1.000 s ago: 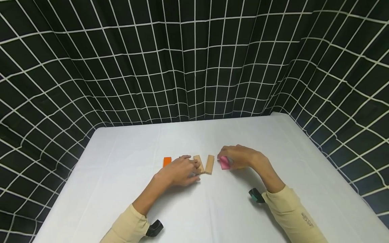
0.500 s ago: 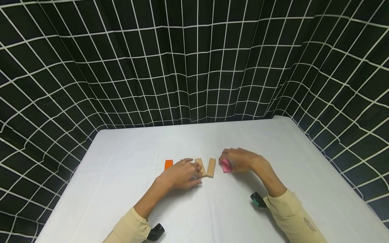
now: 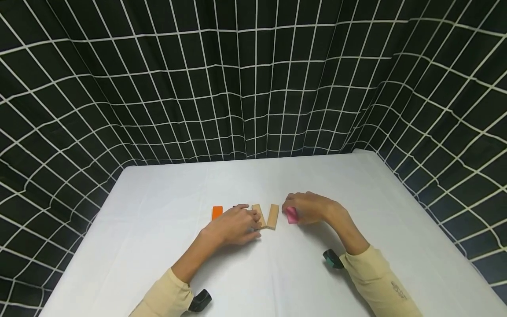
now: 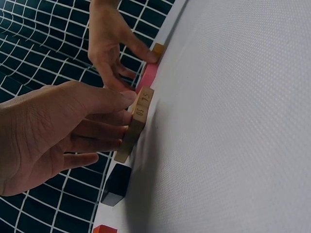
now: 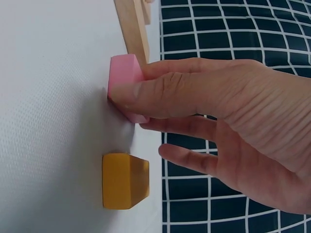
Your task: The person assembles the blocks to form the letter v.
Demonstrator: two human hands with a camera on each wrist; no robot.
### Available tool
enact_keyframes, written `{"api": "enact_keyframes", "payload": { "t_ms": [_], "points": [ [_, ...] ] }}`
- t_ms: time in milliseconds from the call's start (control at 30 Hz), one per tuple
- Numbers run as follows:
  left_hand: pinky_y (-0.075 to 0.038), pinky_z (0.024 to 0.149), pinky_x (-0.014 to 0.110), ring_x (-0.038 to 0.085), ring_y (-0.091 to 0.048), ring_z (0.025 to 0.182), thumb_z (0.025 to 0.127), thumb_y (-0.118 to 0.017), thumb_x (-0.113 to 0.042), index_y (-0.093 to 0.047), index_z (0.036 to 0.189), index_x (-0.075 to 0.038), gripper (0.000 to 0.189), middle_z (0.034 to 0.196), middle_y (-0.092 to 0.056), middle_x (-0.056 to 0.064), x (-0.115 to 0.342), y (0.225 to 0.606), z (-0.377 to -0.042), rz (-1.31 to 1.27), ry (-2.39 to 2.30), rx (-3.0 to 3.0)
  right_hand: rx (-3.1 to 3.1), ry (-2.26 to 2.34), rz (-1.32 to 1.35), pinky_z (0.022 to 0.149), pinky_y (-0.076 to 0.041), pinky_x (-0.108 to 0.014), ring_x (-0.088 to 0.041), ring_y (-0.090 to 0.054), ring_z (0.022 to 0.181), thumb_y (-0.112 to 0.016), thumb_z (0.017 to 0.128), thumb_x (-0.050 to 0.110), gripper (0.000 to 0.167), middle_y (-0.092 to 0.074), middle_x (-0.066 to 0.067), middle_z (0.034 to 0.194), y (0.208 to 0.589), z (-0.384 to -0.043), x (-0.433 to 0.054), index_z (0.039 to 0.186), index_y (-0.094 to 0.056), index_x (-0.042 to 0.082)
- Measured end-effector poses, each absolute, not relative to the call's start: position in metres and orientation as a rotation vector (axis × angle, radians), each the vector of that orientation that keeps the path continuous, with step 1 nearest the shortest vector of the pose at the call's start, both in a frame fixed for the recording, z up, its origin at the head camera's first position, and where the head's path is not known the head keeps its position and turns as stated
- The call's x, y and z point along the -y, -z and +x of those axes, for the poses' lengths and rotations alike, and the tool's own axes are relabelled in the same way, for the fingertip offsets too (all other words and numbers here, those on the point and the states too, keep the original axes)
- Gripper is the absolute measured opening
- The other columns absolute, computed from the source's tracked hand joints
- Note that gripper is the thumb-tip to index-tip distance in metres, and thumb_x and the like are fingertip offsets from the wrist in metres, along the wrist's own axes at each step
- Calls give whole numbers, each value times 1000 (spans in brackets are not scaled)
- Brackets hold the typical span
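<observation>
Two plain wooden blocks lie in a V in the head view: a left block (image 3: pixel 258 210) and a right block (image 3: pixel 273 216). Their near ends meet, and the left wrist view shows dark digits on them. My left hand (image 3: pixel 235 225) is over the left block, its fingertips on it and its thumb extended near the front end. To the right, my right hand (image 3: pixel 309 207) pinches a pink block (image 5: pixel 127 73) between thumb and fingers, low at the table. Beyond that hand's lower fingers in the right wrist view sits a yellow block (image 5: pixel 116 182).
An orange block (image 3: pixel 217 212) lies left of my left hand. Between it and the wood, a dark block (image 4: pixel 116 184) is mostly hidden by the hand in the head view. White cloth covers the table (image 3: pixel 166 193); a black curtain with white grid (image 3: pixel 253 88) surrounds it.
Both hands keep nearly the same places, the left at the wooden blocks and the right at the pink block. The whole head view shifts slightly down, then back up.
</observation>
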State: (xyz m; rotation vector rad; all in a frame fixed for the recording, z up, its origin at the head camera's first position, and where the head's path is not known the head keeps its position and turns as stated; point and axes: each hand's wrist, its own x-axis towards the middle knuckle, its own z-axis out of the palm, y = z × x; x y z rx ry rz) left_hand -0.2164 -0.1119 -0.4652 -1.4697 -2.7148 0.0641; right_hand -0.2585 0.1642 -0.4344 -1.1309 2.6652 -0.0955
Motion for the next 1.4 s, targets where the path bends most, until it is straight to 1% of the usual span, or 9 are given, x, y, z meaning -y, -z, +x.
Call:
{"api": "enact_keyframes", "payload": {
  "t_ms": [233,333,433,567,733,867,1033,1267,1400],
  "points": [
    [-50,117,46,12,-69,113,103,-63,-38,-81,112,-20,27,109,-73,-5,109,466,-218,-1470,-49,2712,-2689,76,-1123,100,-56,-49,-21,-67,110,-84,86,14,38,-70,-2,123,434,-259,-168,123,-73,17],
    [-51,116,45,12,-69,115,102,-64,-38,-81,113,-21,27,111,-74,-5,109,465,-217,-1456,-65,2720,-2696,102,-1119,100,-57,-49,-22,-67,110,-81,90,17,33,-71,-2,122,433,-260,-170,121,-73,17],
    [-51,115,45,12,-70,113,102,-65,-38,-81,113,-20,27,111,-74,-5,110,464,-216,-1452,-70,2713,-2704,149,-1075,98,-57,-47,-21,-67,106,-79,91,21,30,-71,-3,122,430,-260,-172,120,-73,17],
    [-53,112,45,12,-70,108,101,-65,-37,-81,110,-20,25,107,-73,-6,111,465,-217,-1451,-75,2692,-2714,194,-1013,96,-58,-47,-21,-65,105,-79,90,19,35,-71,-5,124,422,-262,-177,125,-73,15],
    [-53,112,45,12,-70,105,102,-64,-39,-81,104,-20,26,103,-72,-6,108,464,-219,-1439,-96,2685,-2741,238,-942,103,-56,-51,-25,-65,112,-76,92,16,40,-70,-7,128,412,-264,-184,131,-70,12],
    [-53,113,45,12,-71,109,102,-63,-41,-81,104,-21,28,108,-73,-6,107,464,-219,-1425,-120,2719,-2742,280,-923,107,-55,-55,-30,-65,120,-76,94,17,41,-69,-9,132,407,-264,-186,134,-69,12],
    [-53,113,44,12,-71,109,101,-64,-41,-81,105,-20,27,110,-74,-6,109,465,-217,-1423,-127,2726,-2748,281,-926,108,-55,-56,-33,-65,124,-78,93,20,43,-68,-11,135,405,-267,-182,135,-69,11],
    [-54,111,43,12,-70,104,101,-65,-42,-80,95,-20,28,105,-73,-6,111,466,-218,-1397,-118,2726,-2769,292,-937,111,-52,-58,-32,-65,124,-76,95,27,42,-69,-11,134,403,-277,-172,134,-69,9],
    [-54,111,43,11,-70,102,101,-65,-42,-79,91,-20,27,101,-72,-7,109,466,-217,-1399,-100,2723,-2773,276,-982,111,-51,-58,-32,-65,123,-75,95,26,43,-69,-12,133,401,-285,-165,133,-69,7]
  ]
}}
